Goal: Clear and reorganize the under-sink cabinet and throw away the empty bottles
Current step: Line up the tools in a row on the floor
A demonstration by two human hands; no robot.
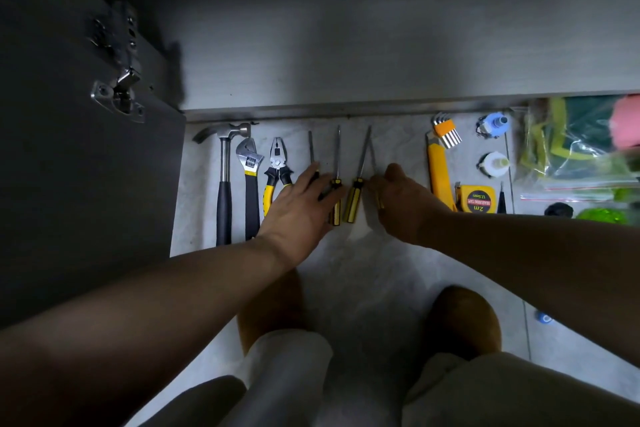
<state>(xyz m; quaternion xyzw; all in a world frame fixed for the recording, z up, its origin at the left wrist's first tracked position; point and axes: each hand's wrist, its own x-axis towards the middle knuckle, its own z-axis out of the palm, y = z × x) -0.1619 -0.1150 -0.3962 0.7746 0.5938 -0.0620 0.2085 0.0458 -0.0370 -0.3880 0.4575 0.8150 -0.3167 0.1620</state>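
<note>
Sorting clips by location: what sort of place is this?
Likely a home, in front of an open low cabinet: a dark cabinet door with a metal hinge stands open, and a hammer, pliers and screwdrivers lie in a row on the pale floor.

We see tools lined up on the floor (381,270) below the cabinet edge (346,111): hammer (224,184), wrench (251,184), pliers (277,163), four screwdrivers (336,163), then a utility knife (437,170) and tape measure (478,199). The left hand (298,208) lies flat over the leftmost screwdriver (311,149) (its shaft pokes out beyond the fingertips). The right hand (401,204) curls its fingers onto the rightmost screwdriver (372,158), whose shaft leans toward its neighbour's tip.
</note>
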